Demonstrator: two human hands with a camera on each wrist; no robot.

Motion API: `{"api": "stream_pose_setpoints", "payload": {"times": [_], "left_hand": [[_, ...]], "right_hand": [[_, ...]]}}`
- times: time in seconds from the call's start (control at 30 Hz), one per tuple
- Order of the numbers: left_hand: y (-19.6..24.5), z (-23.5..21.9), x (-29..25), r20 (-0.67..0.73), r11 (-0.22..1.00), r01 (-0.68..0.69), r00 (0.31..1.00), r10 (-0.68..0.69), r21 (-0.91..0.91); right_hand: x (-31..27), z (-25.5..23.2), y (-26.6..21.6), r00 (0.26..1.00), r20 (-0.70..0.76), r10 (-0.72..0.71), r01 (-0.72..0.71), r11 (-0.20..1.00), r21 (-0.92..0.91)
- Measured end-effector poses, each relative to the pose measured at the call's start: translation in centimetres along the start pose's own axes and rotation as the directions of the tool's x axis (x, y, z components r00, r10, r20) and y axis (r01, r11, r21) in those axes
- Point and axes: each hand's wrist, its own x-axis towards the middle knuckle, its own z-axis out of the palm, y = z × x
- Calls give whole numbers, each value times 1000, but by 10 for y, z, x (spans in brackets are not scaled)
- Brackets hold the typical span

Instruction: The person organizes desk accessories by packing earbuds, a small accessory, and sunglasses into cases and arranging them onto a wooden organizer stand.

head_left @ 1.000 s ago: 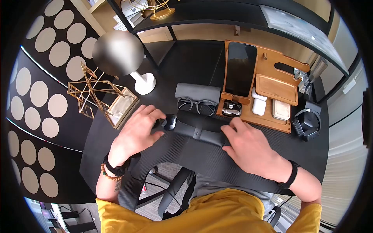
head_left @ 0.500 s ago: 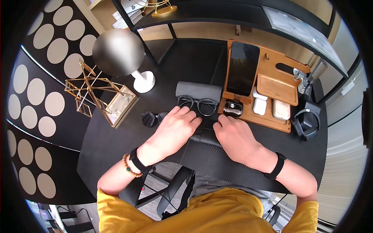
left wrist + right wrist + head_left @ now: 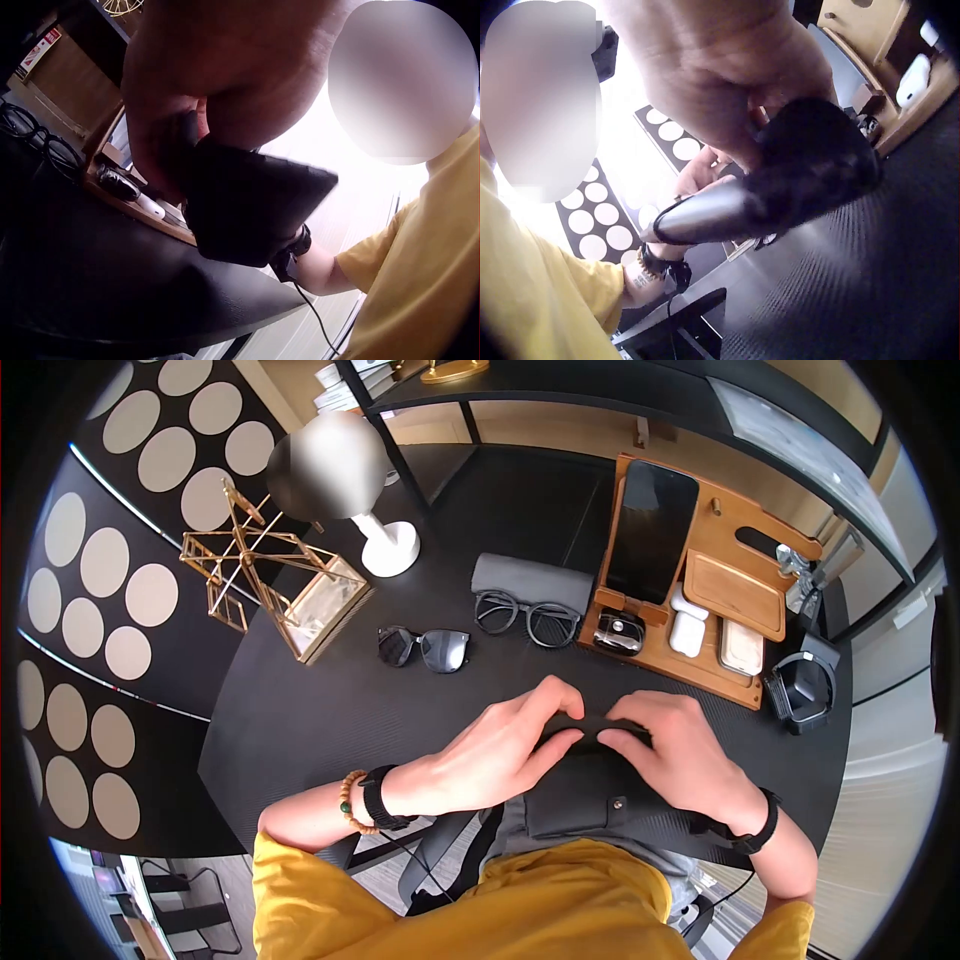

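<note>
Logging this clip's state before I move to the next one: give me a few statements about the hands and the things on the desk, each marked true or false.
1. Both hands grip the black glasses case at the desk's near edge. True: the left hand and right hand each hold it.
2. The sunglasses are inside the case. False: they lie on the desk, apart from both hands.
3. The clear-lens glasses lie in front of a grey case. True.
4. The phone lies flat on the desk. False: it stands propped on the wooden organiser.
5. The left hand touches the gold wire ornament. False: the ornament stands well away from it.
</note>
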Motion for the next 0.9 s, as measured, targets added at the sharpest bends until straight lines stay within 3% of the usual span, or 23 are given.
{"api": "stream_pose_setpoints", "payload": {"times": [0.13, 0.27, 0.3, 0.37, 0.4, 0.47, 0.53, 0.6, 0.63, 0.67, 0.7, 0.73, 0.77, 0.8, 0.83, 0.87, 0.9], "left_hand": [[2, -3, -3, -133, 997, -61, 990, 55, -42], [10, -9, -10, -138, 998, -23, 990, 14, -65], [13, -11, -11, -149, 994, 22, 988, -37, -105], [9, -11, -16, -138, 974, 136, 977, -162, -180], [9, -12, -20, -142, 974, 137, 976, -163, -181], [10, -15, -27, -153, 913, 211, 948, -278, -348], [11, -22, -36, -247, 893, 138, 933, -263, -428], [20, -36, -47, -312, 944, 155, 917, -246, -290], [22, -42, -54, -342, 962, 153, 912, -226, -226], [22, -49, -61, -371, 976, 152, 907, -201, -159], [23, -59, -67, -382, 982, 171, 905, -187, -76], [34, -72, -70, -364, 977, 213, 911, -194, 12], [38, -82, -74, -359, 979, 199, 917, -176, 30], [41, -90, -78, -353, 981, 186, 922, -157, 49], [50, -99, -83, -321, 976, 203, 932, -170, 74], [58, -106, -85, -298, 975, 199, 941, -161, 99], [66, -110, -87, -279, 974, 201, 946, -164, 109]], "right_hand": [[3, -17, -10, 993, -60, 101, -96, 992, 86], [4, -17, -22, 984, -179, 0, 1, 1000, 4], [4, -16, -27, 985, -174, -4, 4, 1000, 3], [5, -10, -39, 967, -204, -151, 127, 984, -128], [5, -6, -45, 968, -200, -153, 129, 983, -129], [7, 3, -56, 953, -149, -265, 236, 953, -188], [13, 8, -65, 949, -128, -289, 269, 951, -153], [24, 10, -73, 951, -72, -301, 300, 954, -27], [33, 9, -75, 956, -12, -292, 292, 949, 120], [46, 7, -74, 955, -10, -295, 294, 948, 120], [62, 7, -73, 977, 82, -196, 147, 901, 409], [78, 7, -72, 972, 198, -125, -34, 763, 646], [95, 10, -77, 980, 197, -18, -100, 814, 572], [118, 21, -72, 988, 144, -59, -21, 865, 502], [141, 37, -59, 972, 86, -218, 190, 947, 258], [160, 65, -47, 962, 22, -271, 260, 942, 210], [174, 85, -40, 955, 62, -290, 288, 957, 43]]}}
